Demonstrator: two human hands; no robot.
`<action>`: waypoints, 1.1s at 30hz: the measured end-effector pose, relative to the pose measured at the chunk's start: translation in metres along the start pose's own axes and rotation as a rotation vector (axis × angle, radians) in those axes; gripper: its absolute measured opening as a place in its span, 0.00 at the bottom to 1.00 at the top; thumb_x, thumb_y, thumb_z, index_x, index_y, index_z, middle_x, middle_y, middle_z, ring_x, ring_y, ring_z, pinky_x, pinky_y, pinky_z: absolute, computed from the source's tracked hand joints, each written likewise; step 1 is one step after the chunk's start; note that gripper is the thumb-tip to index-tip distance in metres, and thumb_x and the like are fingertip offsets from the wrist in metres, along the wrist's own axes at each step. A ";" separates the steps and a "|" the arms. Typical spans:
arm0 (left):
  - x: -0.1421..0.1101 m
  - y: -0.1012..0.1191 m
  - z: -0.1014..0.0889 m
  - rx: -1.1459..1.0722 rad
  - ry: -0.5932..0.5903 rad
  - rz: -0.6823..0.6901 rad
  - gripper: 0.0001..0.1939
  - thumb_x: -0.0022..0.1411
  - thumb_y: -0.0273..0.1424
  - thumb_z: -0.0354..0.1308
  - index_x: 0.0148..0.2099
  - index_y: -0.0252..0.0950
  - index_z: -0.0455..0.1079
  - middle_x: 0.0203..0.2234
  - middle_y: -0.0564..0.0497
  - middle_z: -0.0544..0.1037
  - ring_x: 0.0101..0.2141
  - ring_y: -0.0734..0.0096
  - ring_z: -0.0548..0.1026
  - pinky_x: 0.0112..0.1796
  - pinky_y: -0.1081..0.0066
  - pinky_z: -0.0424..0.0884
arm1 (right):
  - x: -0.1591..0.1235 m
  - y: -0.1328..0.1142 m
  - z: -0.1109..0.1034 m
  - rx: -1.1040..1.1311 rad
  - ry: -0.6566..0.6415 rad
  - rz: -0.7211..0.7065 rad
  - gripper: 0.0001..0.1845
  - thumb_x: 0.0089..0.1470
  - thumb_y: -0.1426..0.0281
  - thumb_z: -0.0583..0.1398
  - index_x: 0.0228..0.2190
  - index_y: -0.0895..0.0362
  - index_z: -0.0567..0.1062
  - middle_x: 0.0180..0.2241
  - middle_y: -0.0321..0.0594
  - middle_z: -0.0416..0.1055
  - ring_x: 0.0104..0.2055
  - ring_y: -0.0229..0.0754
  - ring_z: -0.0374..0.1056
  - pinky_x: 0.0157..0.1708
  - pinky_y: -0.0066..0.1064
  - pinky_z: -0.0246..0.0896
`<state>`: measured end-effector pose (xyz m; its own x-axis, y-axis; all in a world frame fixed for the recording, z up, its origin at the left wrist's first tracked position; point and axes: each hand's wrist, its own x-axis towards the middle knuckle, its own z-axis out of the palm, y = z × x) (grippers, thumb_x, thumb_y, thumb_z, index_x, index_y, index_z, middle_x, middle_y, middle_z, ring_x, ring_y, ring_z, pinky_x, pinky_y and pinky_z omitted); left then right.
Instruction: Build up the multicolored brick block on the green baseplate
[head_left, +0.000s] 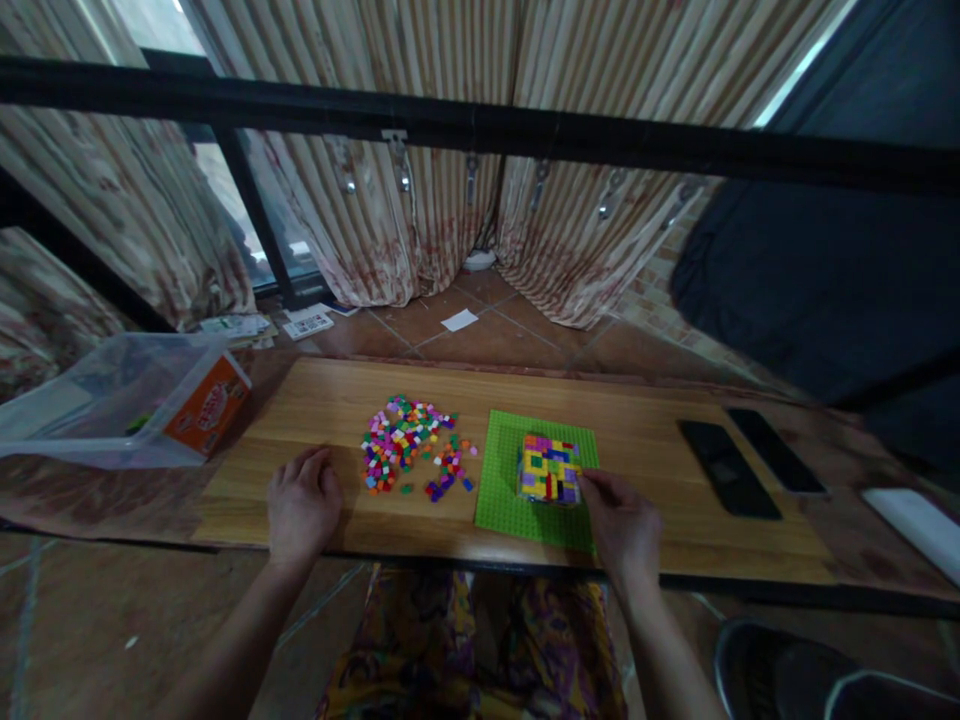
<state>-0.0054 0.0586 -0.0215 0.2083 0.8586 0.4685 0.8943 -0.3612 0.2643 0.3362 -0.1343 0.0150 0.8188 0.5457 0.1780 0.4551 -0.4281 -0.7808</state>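
A block of small multicoloured toy bricks (pixel 549 470), yellow, purple, red and blue on top, stands on a green studded baseplate (pixel 499 495). My right hand (pixel 624 520) is at the block's right side, thumb and fingers pinched together against its edge. Whatever is between those fingertips is too small and hidden to make out. To the left lies a loose pile of small coloured bricks (pixel 401 435), with a smaller cluster (pixel 448 468) beside it. My left hand (pixel 304 505) rests on the table left of the pile, its fingers curled in, with nothing visible in them.
The wooden table (pixel 330 385) carries two dark phones, one (pixel 727 470) nearer and another (pixel 776 450) behind. A clear plastic bin (pixel 127 400) with an orange label is at the left. A white object (pixel 915 525) lies far right. A black metal bar (pixel 480 125) crosses above, before curtains.
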 end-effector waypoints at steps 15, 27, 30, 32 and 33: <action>-0.002 0.000 0.002 0.000 0.002 -0.030 0.19 0.64 0.33 0.44 0.47 0.31 0.73 0.46 0.41 0.77 0.45 0.53 0.72 0.49 0.57 0.67 | 0.003 0.000 -0.002 -0.082 -0.026 -0.004 0.22 0.53 0.55 0.56 0.39 0.57 0.81 0.38 0.47 0.80 0.40 0.53 0.75 0.39 0.37 0.64; -0.002 0.001 0.001 -0.021 0.001 -0.031 0.18 0.64 0.32 0.45 0.47 0.32 0.73 0.46 0.41 0.76 0.45 0.53 0.72 0.50 0.55 0.67 | 0.006 0.004 0.005 0.038 0.009 0.065 0.23 0.50 0.55 0.59 0.37 0.60 0.81 0.36 0.50 0.80 0.39 0.53 0.75 0.38 0.39 0.67; -0.003 0.000 0.002 -0.027 0.006 -0.029 0.18 0.64 0.32 0.45 0.47 0.32 0.73 0.46 0.41 0.76 0.45 0.53 0.72 0.50 0.55 0.67 | 0.004 0.007 0.005 0.055 0.024 0.039 0.23 0.51 0.55 0.58 0.37 0.60 0.81 0.35 0.50 0.80 0.38 0.52 0.75 0.37 0.38 0.67; -0.003 0.000 0.002 -0.033 0.004 -0.034 0.18 0.64 0.32 0.45 0.47 0.32 0.73 0.46 0.41 0.76 0.45 0.53 0.72 0.50 0.55 0.67 | 0.002 0.010 0.004 0.082 0.026 0.039 0.23 0.51 0.55 0.58 0.36 0.60 0.81 0.35 0.50 0.80 0.38 0.52 0.75 0.38 0.38 0.67; -0.003 0.001 0.002 -0.035 0.001 -0.037 0.18 0.64 0.32 0.45 0.47 0.32 0.73 0.46 0.41 0.76 0.45 0.53 0.71 0.50 0.55 0.66 | 0.000 0.011 0.004 0.109 0.021 0.045 0.22 0.51 0.55 0.59 0.35 0.60 0.81 0.35 0.50 0.80 0.38 0.51 0.75 0.39 0.38 0.67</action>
<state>-0.0048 0.0563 -0.0243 0.1747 0.8710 0.4591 0.8871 -0.3416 0.3105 0.3401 -0.1358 0.0040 0.8450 0.5123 0.1533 0.3782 -0.3700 -0.8486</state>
